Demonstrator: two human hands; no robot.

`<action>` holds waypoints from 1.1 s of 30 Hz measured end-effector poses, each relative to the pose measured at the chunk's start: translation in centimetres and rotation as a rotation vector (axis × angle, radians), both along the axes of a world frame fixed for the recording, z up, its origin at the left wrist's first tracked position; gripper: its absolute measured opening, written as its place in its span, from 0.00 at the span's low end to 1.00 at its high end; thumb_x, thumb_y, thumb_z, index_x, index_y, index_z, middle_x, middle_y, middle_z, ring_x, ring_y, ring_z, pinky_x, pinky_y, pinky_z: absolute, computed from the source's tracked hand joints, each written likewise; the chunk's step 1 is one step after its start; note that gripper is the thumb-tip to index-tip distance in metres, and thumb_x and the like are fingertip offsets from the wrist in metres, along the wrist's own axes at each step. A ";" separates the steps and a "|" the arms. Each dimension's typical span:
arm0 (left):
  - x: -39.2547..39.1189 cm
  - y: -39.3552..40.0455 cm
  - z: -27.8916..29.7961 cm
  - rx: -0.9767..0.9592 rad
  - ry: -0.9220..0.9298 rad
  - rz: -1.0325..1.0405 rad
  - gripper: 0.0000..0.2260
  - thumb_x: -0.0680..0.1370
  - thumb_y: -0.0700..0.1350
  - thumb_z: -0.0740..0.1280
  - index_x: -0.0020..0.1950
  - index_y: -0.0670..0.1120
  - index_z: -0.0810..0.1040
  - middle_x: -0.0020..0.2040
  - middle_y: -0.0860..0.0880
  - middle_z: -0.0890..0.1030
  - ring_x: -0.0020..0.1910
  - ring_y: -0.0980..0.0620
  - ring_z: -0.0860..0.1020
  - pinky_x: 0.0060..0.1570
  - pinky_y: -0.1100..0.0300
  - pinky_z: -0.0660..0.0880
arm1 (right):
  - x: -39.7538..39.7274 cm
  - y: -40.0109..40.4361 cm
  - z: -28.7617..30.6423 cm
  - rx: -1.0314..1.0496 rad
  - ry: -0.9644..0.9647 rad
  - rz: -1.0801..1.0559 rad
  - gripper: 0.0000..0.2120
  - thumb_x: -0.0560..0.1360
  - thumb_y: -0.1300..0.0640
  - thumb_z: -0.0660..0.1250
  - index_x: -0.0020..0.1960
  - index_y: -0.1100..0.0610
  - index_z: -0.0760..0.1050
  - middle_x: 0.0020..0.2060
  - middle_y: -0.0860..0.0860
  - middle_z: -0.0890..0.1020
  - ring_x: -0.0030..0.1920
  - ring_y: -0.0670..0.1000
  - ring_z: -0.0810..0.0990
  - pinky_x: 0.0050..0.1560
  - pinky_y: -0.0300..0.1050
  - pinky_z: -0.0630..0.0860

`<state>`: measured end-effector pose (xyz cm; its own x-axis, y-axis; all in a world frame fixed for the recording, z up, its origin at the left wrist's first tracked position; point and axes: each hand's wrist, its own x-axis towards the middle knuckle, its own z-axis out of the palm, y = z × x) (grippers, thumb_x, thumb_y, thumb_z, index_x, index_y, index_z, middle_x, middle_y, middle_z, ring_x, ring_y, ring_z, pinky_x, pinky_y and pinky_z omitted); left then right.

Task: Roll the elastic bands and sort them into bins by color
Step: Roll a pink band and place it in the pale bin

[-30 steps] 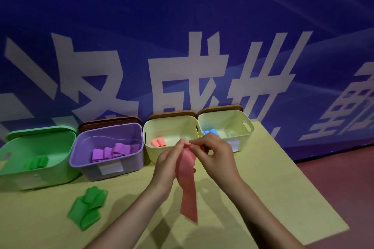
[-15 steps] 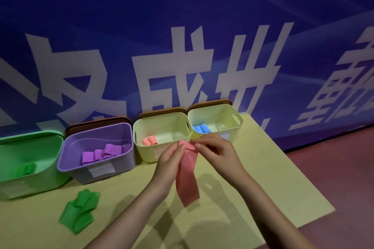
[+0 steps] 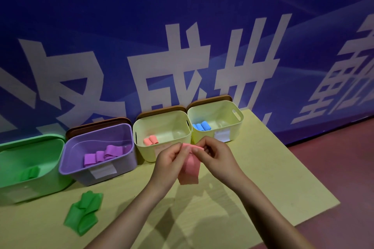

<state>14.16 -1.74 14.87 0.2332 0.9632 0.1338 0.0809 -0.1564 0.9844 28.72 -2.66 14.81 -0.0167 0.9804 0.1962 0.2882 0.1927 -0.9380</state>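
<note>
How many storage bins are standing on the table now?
4, in a row along the wall: a green bin at the far left, a purple bin, a cream bin holding pink rolls, and a second cream bin holding blue rolls.

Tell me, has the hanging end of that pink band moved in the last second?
Yes. The pink band is being rolled up: its loose end has risen, now hanging closer to the cream bin front than before.
</note>
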 end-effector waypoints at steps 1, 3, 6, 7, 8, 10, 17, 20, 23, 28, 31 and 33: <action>0.0 0.2 -0.2 0.015 0.016 0.018 0.11 0.81 0.42 0.61 0.47 0.46 0.84 0.46 0.51 0.85 0.50 0.53 0.81 0.51 0.63 0.75 | -0.1 0.1 -0.1 0.023 -0.015 0.001 0.09 0.74 0.57 0.70 0.36 0.53 0.74 0.30 0.45 0.75 0.32 0.43 0.69 0.34 0.36 0.67; 0.0 0.3 -0.6 0.013 0.011 0.050 0.11 0.80 0.43 0.62 0.46 0.44 0.84 0.46 0.48 0.85 0.49 0.50 0.81 0.51 0.59 0.74 | -0.2 0.2 -0.3 0.083 -0.040 -0.005 0.08 0.73 0.53 0.68 0.37 0.54 0.74 0.31 0.47 0.76 0.33 0.43 0.70 0.35 0.39 0.69; 0.2 0.2 -0.5 -0.127 -0.134 0.060 0.12 0.80 0.41 0.61 0.45 0.42 0.84 0.45 0.46 0.85 0.47 0.51 0.81 0.51 0.58 0.74 | -0.4 0.3 -0.7 0.185 -0.102 -0.025 0.08 0.73 0.51 0.67 0.38 0.53 0.75 0.33 0.47 0.76 0.34 0.45 0.72 0.36 0.36 0.68; 0.3 0.1 -0.4 -0.201 -0.200 0.048 0.12 0.79 0.42 0.61 0.45 0.42 0.84 0.46 0.44 0.85 0.48 0.51 0.81 0.53 0.58 0.74 | -0.4 0.3 -0.8 0.212 -0.115 -0.037 0.06 0.73 0.53 0.68 0.39 0.52 0.76 0.33 0.47 0.76 0.34 0.45 0.72 0.36 0.35 0.68; 0.4 0.0 -0.3 -0.274 -0.265 0.025 0.13 0.79 0.45 0.62 0.44 0.43 0.85 0.48 0.43 0.85 0.51 0.49 0.82 0.55 0.57 0.74 | -0.3 0.3 -0.9 0.239 -0.127 -0.053 0.04 0.74 0.55 0.69 0.40 0.51 0.78 0.34 0.46 0.77 0.35 0.45 0.73 0.37 0.35 0.68; 0.2 -0.1 -0.3 -0.395 -0.355 -0.019 0.13 0.78 0.47 0.62 0.46 0.44 0.85 0.52 0.40 0.83 0.55 0.47 0.81 0.59 0.56 0.73 | -0.1 0.4 -1.2 0.304 -0.172 -0.070 0.02 0.74 0.57 0.70 0.45 0.51 0.80 0.35 0.45 0.77 0.36 0.45 0.74 0.38 0.35 0.70; -0.5 -0.6 -0.6 -0.454 -0.353 0.032 0.13 0.71 0.52 0.67 0.46 0.44 0.84 0.43 0.44 0.82 0.43 0.50 0.78 0.42 0.57 0.71 | 0.8 0.7 -1.5 0.414 -0.411 0.057 0.11 0.77 0.52 0.65 0.53 0.54 0.83 0.38 0.45 0.76 0.39 0.41 0.75 0.39 0.40 0.75; -0.8 -0.4 -0.7 -0.427 -0.338 0.004 0.09 0.74 0.47 0.66 0.46 0.45 0.85 0.45 0.45 0.83 0.45 0.51 0.78 0.43 0.59 0.71 | 0.9 0.4 -0.6 0.264 -0.242 0.112 0.14 0.78 0.49 0.61 0.54 0.51 0.83 0.41 0.46 0.77 0.43 0.44 0.78 0.45 0.38 0.74; -1.1 0.1 -0.4 -0.375 -0.283 -0.015 0.07 0.74 0.46 0.69 0.49 0.46 0.84 0.52 0.42 0.83 0.50 0.47 0.79 0.48 0.55 0.72 | 0.4 0.3 -0.1 0.129 -0.112 0.086 0.10 0.78 0.53 0.64 0.55 0.50 0.82 0.44 0.47 0.80 0.47 0.46 0.79 0.50 0.35 0.73; -1.3 0.2 0.0 -0.219 -0.135 0.057 0.10 0.78 0.47 0.65 0.51 0.42 0.81 0.51 0.38 0.82 0.47 0.47 0.78 0.48 0.54 0.72 | -0.7 0.3 0.2 -0.051 0.066 0.057 0.07 0.75 0.61 0.69 0.44 0.49 0.81 0.34 0.44 0.82 0.37 0.44 0.77 0.41 0.38 0.74; -1.6 0.2 0.0 -0.190 -0.096 0.094 0.08 0.80 0.41 0.62 0.51 0.38 0.78 0.44 0.42 0.81 0.43 0.51 0.76 0.42 0.61 0.71 | -1.3 0.6 0.1 -0.033 0.074 0.048 0.03 0.72 0.54 0.70 0.41 0.47 0.82 0.34 0.50 0.81 0.37 0.47 0.76 0.41 0.46 0.74; -1.7 0.4 0.3 -0.200 -0.106 0.125 0.08 0.80 0.40 0.62 0.51 0.36 0.77 0.42 0.44 0.80 0.42 0.52 0.76 0.39 0.65 0.71 | -1.8 1.0 0.2 -0.024 0.075 0.047 0.05 0.70 0.49 0.69 0.43 0.49 0.82 0.36 0.52 0.82 0.37 0.48 0.77 0.42 0.48 0.75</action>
<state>12.47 -1.37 15.20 0.1056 0.9934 -0.0452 -0.0178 0.0473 0.9987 26.94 -1.62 15.01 -0.0493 0.9833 0.1749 0.2082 0.1814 -0.9611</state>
